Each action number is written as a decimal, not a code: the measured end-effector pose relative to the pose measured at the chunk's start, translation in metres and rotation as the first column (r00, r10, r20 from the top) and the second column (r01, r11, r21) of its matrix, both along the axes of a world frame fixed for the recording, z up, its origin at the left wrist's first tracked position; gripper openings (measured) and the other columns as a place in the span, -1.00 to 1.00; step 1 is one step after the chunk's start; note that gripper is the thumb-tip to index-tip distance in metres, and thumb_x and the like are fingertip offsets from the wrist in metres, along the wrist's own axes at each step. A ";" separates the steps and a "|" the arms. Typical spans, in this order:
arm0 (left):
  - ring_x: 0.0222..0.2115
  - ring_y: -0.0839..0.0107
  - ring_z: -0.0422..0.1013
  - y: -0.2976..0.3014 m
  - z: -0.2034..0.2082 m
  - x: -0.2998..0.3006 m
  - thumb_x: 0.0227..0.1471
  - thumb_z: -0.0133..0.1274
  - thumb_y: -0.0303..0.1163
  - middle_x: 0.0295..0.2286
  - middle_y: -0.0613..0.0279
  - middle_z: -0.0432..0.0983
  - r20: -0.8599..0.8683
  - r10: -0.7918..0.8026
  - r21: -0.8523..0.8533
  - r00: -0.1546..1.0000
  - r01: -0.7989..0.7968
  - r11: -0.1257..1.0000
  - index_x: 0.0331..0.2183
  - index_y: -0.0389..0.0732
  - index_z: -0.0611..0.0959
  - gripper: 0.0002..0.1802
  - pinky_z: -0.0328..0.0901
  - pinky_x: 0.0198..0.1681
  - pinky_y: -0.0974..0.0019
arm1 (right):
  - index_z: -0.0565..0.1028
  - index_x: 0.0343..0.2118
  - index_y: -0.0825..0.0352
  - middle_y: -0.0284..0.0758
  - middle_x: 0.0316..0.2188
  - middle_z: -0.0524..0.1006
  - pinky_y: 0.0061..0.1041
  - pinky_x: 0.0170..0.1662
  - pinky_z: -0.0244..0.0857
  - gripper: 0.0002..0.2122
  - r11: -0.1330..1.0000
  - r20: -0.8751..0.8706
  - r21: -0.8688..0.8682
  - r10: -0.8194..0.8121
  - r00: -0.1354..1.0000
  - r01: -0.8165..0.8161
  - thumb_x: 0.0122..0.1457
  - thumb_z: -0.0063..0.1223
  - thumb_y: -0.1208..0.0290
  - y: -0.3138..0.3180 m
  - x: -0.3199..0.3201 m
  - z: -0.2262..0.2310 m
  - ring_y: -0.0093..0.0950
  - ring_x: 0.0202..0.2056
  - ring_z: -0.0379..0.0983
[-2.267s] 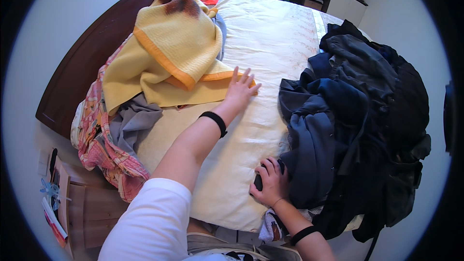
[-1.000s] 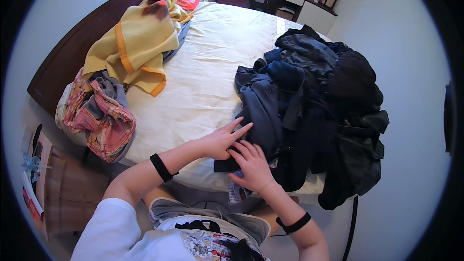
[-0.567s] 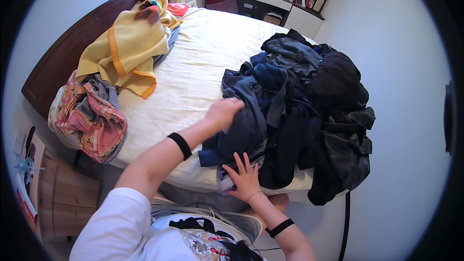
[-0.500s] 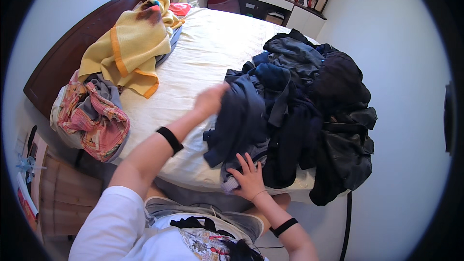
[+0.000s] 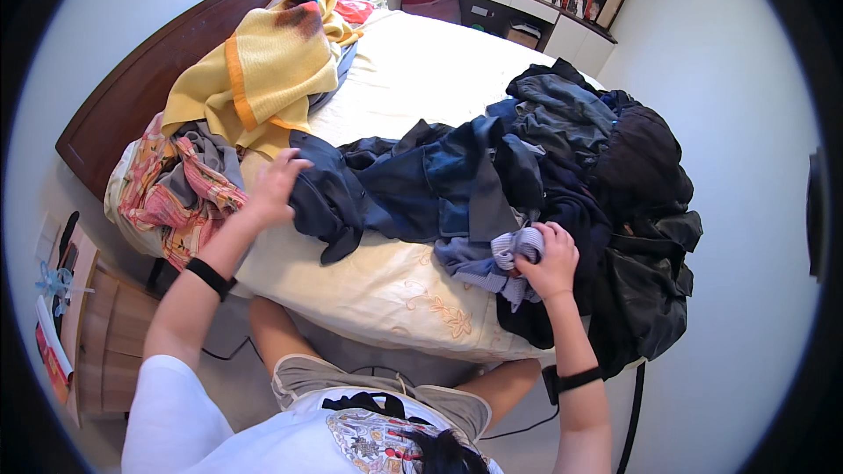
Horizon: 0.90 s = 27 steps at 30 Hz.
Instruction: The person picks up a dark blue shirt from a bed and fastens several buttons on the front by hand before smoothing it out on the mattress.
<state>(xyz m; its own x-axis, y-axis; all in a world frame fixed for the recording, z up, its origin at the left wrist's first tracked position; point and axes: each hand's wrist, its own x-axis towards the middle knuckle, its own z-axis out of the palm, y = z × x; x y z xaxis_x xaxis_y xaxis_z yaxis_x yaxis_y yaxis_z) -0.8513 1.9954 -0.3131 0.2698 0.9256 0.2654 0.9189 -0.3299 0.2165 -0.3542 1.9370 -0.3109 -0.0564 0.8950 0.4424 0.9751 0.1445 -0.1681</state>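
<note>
A dark navy jacket point(image 5: 404, 189) lies spread across the bed, from the dark pile on the right toward the left side. By its left end my left hand point(image 5: 277, 188) hovers with fingers apart and nothing in them. On the right, my right hand point(image 5: 553, 265) has its fingers closed around a bunched blue-grey ribbed garment point(image 5: 479, 265). That garment lies partly beside the jacket's lower edge, its far part tucked beneath dark cloth. I cannot make out its kind.
A dark clothes pile point(image 5: 645, 158), including a black leather-like jacket point(image 5: 645, 272), covers the bed's right side. At left lie a yellow blanket point(image 5: 281, 70) and pink checked cloth point(image 5: 167, 202). A wooden bedside cabinet point(image 5: 132, 338) stands by the near left corner.
The navy jacket has been spread leftward from the pile. My left hand has moved left and is off it. My right hand has shifted right and up with the ribbed garment.
</note>
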 end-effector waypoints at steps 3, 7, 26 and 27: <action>0.27 -0.09 -0.19 -0.002 -0.014 0.054 -0.46 0.22 -0.30 0.23 -0.05 -0.12 -0.056 -0.051 -0.080 0.997 0.046 0.996 0.22 0.12 0.16 0.11 -0.14 0.16 -0.39 | 0.06 0.28 0.01 -0.18 0.27 0.08 0.24 0.22 -0.36 0.03 0.913 0.327 -0.323 -0.140 0.935 0.249 -0.34 0.29 -0.18 0.010 -0.041 -0.021 -0.07 0.30 -0.16; 0.26 -0.14 -0.18 0.014 -0.025 0.091 -0.50 0.37 0.07 0.26 -0.19 -0.26 -0.086 -0.017 -0.367 0.996 -0.016 0.930 0.28 0.21 -0.06 0.36 -0.04 0.09 -0.44 | -0.10 0.32 0.08 -0.23 0.25 0.13 0.23 0.24 -0.41 0.15 0.750 0.331 -0.608 -0.059 0.942 0.260 -0.34 0.28 -0.25 0.013 -0.084 -0.033 -0.26 0.24 0.09; -0.25 0.11 0.47 -0.066 -0.028 0.024 -0.51 0.28 -0.27 -0.34 0.13 0.56 0.055 -0.197 -0.515 0.979 0.197 0.834 -0.12 0.12 0.59 -0.30 0.35 -0.14 0.15 | 0.36 0.06 0.02 -0.31 -0.32 0.41 -0.31 -0.30 0.24 -0.50 0.805 0.361 0.379 -0.583 0.727 0.457 -0.01 0.06 0.52 0.063 0.126 0.071 -0.28 -0.30 0.43; -0.23 0.12 0.46 -0.069 -0.037 0.027 -0.52 0.28 -0.28 -0.32 0.15 0.55 0.076 -0.161 -0.442 0.984 0.178 0.879 -0.13 0.12 0.59 -0.31 0.34 -0.12 0.16 | 0.37 0.04 0.01 -0.33 -0.33 0.41 -0.33 -0.32 0.22 -0.54 0.793 0.369 0.373 -0.604 0.707 0.482 0.02 0.03 0.49 0.069 0.116 0.050 -0.31 -0.31 0.43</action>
<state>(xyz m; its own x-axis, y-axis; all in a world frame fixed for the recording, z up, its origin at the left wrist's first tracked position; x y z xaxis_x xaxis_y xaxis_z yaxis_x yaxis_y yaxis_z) -0.8243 1.9261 -0.3501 0.4310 0.8896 -0.1511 0.8466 -0.3407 0.4088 -0.2378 2.0059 -0.2609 0.1624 0.7057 0.6896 0.8457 -0.4596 0.2712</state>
